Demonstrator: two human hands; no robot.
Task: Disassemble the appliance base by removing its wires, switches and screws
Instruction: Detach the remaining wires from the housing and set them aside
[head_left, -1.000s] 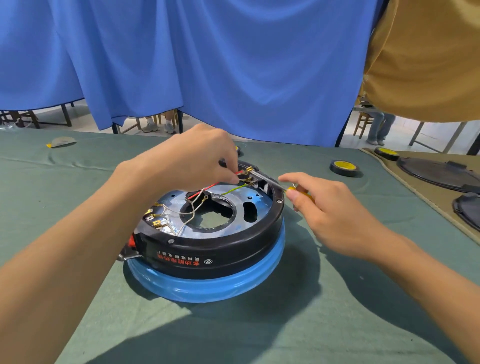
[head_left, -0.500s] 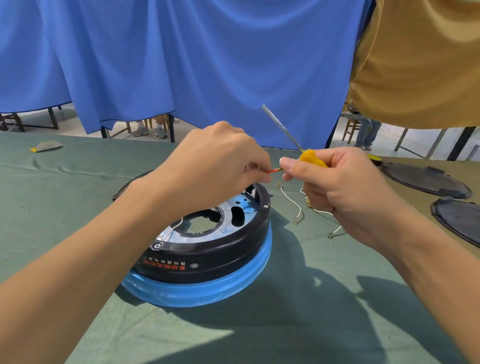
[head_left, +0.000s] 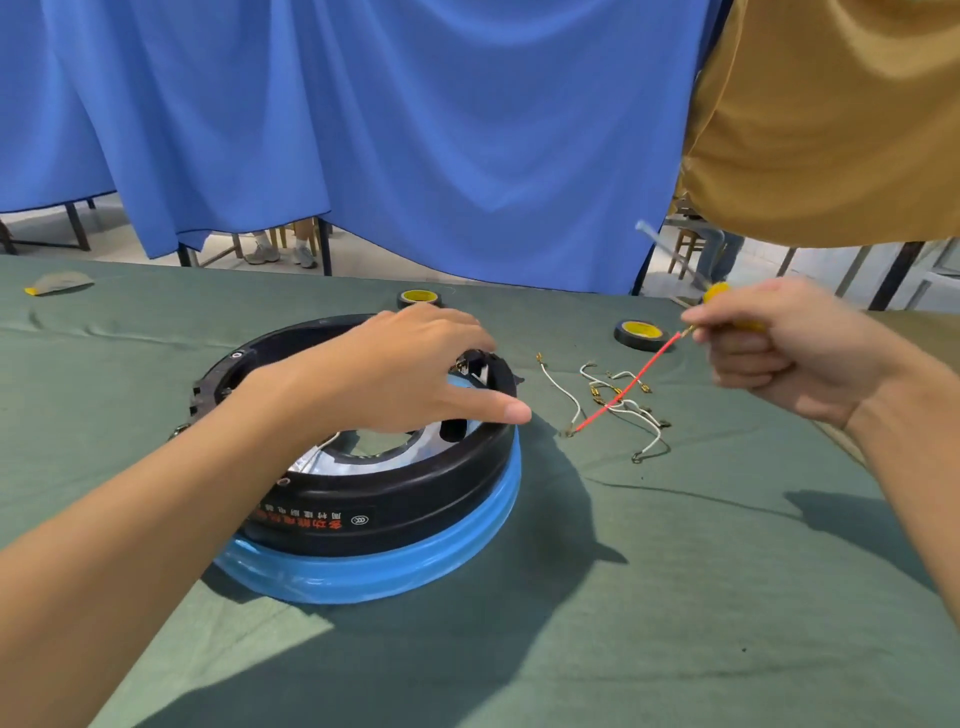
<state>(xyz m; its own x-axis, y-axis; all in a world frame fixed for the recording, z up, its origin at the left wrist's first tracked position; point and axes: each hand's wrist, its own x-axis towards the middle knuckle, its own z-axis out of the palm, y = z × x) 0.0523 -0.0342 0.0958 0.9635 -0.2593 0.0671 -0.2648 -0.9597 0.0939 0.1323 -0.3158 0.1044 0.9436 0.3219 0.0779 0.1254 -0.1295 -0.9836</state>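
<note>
Beyond base rim, right hand seemingly pinches wire.

Print on the appliance base
A row of red and white Chinese characters, seen upside down, and an oval mark are printed on its black wall; none can be read.

Appliance base: one
Red wire: one
White wires: at least three (the tangle hides the exact count)
Screwdriver: one
Tape rolls: two, counting the nearer roll
Hands: two, left hand and right hand
Blue curtain: one
Ochre cloth: one
</note>
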